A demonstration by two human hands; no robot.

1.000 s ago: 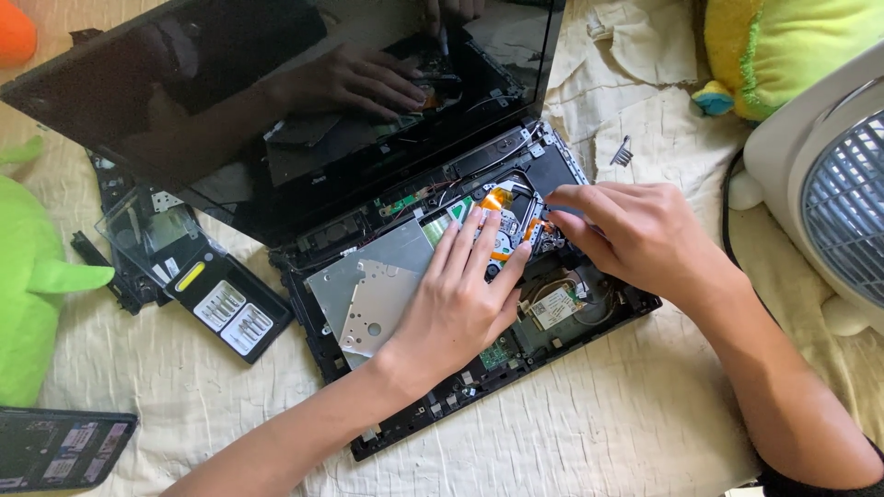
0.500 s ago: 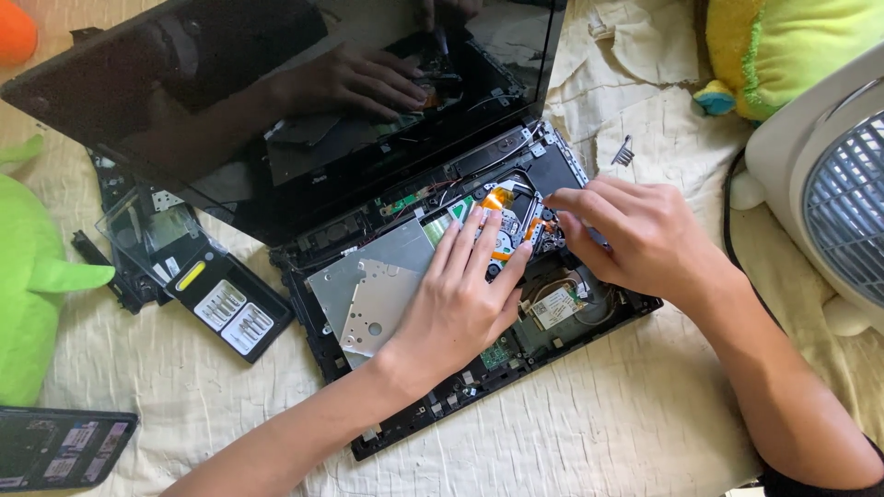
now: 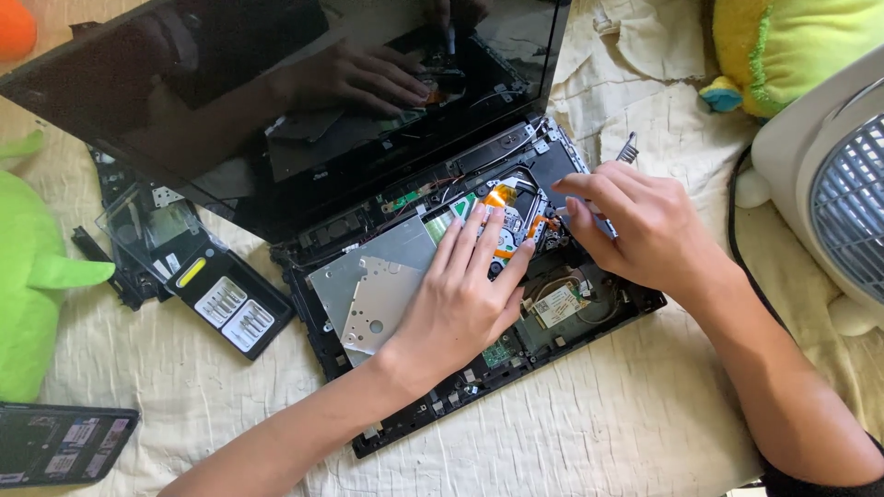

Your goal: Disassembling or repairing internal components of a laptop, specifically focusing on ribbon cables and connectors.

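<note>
**With the case open, steady the board and work small**

While the left hand [image 3: 460, 299] lies flat and open across the middle of the frame, fingers spread over the silver drive plate [image 3: 373, 285] and the green board beside it, it grips nothing; it only presses down. That is sound practice: an even palm keeps the opened laptop base [image 3: 589, 324] from rocking on the soft cream cloth [image 3: 599, 433]. The pressure belongs on the metal plate, not on the orange ribbon cable [image 3: 498, 196] just above the fingertips.

The right hand [image 3: 645, 235], right of centre, is curled, thumb and forefinger pinched close at the base's upper right edge. Whether it has hold of a small part or tool there I cannot tell; the fingers hide the spot. Fine work at that corner is best done with the wrist resting on the frame and small, straight pulls.

The dark screen [image 3: 276, 101] leans back across the upper left and mirrors both hands. Loose black covers [image 3: 226, 299] lie at the left, well apart from the hands. A white fan [image 3: 829, 175] stands at the right edge, a green soft toy [image 3: 37, 285] at the far left.
</note>
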